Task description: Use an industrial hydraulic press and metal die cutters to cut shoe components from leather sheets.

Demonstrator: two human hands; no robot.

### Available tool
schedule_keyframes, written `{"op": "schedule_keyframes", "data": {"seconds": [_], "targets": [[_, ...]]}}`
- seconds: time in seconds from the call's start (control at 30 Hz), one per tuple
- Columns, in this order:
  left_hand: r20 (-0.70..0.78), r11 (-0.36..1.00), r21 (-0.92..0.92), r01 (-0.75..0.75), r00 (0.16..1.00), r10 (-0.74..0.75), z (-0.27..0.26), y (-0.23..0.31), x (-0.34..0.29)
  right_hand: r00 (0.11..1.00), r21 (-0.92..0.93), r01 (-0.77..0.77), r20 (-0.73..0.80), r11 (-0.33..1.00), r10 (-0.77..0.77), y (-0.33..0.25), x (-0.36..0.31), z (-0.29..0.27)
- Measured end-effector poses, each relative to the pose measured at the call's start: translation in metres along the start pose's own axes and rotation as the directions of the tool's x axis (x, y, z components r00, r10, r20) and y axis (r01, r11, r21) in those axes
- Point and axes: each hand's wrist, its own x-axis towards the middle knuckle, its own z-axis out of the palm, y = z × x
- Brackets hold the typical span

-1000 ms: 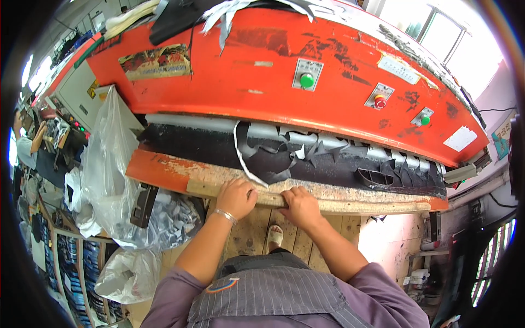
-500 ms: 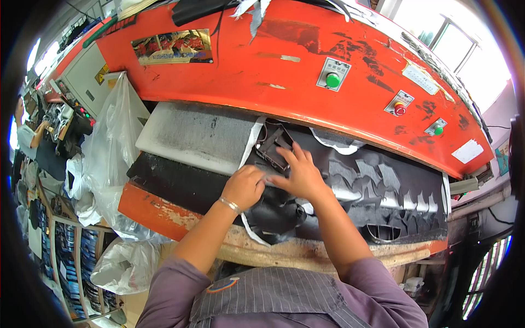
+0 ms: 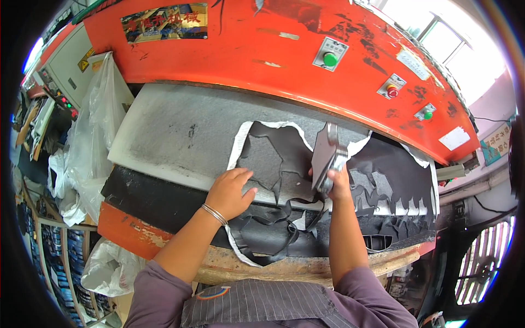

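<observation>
My right hand (image 3: 340, 183) grips a metal cutting die (image 3: 326, 153), which is tilted up on edge above the cutting board. A black leather-like sheet (image 3: 284, 143) with a ragged white edge lies under and around it. Cut-out gaps in the sheet show the grey board beneath. My left hand (image 3: 229, 192) holds nothing; its thumb and fingers are apart at the sheet's left part. Loose black strips (image 3: 265, 216) curl between my hands and hang toward the front edge. The fingers behind the die are partly hidden.
A red press beam (image 3: 246, 60) with green and red buttons spans the back. The grey cutting board (image 3: 158, 126) extends left. Another small die-like frame (image 3: 378, 242) sits at the front right. Plastic bags (image 3: 98, 126) hang at the left.
My right hand has lifted the die from lying on the sheet to standing on edge, farther right. My left hand has moved left and opened. The view has shifted slightly.
</observation>
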Motion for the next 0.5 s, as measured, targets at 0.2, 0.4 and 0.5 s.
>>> {"op": "schedule_keyframes", "data": {"seconds": [0.2,0.4,0.5], "targets": [[0.349,0.285,-0.908,0.308,0.931,0.107,0.023,0.042,-0.002,0.915,-0.364,0.147,0.404,0.92,0.014,-0.003,-0.081,0.052],[0.481,0.183,-0.848,0.498,0.867,-0.128,0.015,0.039,-0.046,0.881,-0.437,0.143,0.465,0.888,0.087,0.006,-0.118,0.081],[0.458,0.143,-0.865,0.482,0.873,-0.168,0.015,0.042,-0.059,0.871,-0.482,0.174,0.482,0.859,0.094,0.011,-0.123,0.082]]}}
